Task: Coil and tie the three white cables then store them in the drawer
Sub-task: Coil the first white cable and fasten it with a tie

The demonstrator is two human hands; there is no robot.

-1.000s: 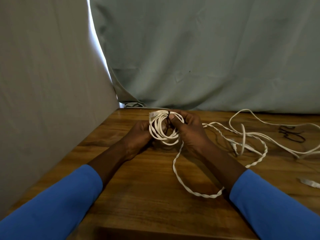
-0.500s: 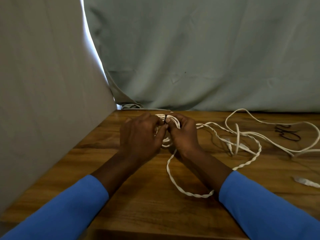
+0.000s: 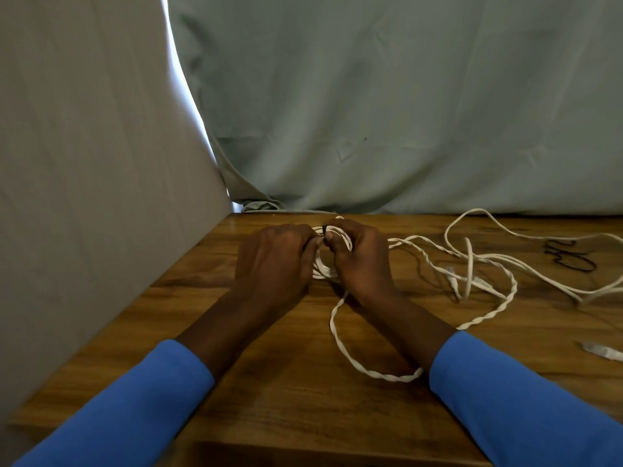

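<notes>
1. Position: the coiled white cable (image 3: pixel 323 268) is at the far middle of the wooden table (image 3: pixel 286 399), held between both hands. Fingers hide most of it.
2. The left hand (image 3: pixel 274 261) has its fingers curled and grasps the coil's left side.
3. The right hand (image 3: pixel 362 261) is curled round the coil's right side. Its thumb tip meets the left fingertips at the top of the coil.
4. A small dark spot shows at that pinch point, too small to identify.
5. A twisted cable tail (image 3: pixel 338 342) leaves the coil's underside, runs toward the person and passes under the right forearm.
6. The loose white cables (image 3: pixel 488 261) lie sprawled on the table right of the right hand.
7. The black tie loops (image 3: pixel 569 259) lie flat at far right, just beside the loose strands.
8. A grey cloth (image 3: pixel 404 112) hangs behind the table.
</notes>
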